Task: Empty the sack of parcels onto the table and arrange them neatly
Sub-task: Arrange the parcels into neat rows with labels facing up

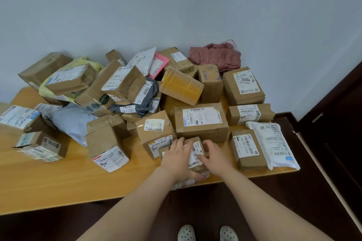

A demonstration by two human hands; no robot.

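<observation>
A small brown parcel (195, 152) with a white barcode label lies at the front edge of the wooden table (58, 182). My left hand (176, 159) grips its left side and my right hand (212, 157) grips its right side. Behind it sits a larger brown box (201, 121). At the right, several parcels lie in tidy rows: a box marked 2004 (243, 86), a flat box (249, 114), a small box (246, 149) and a white mailer bag (274, 145). A jumbled heap of boxes and mailers (109, 92) covers the left and middle. The empty reddish sack (217, 56) lies crumpled against the wall.
A grey mailer bag (72, 121) and small boxes (39, 145) lie at the left. The table's right edge meets a dark wooden door (337, 123). Bare tabletop shows along the front left. My feet in white clogs (207, 234) stand on dark floor.
</observation>
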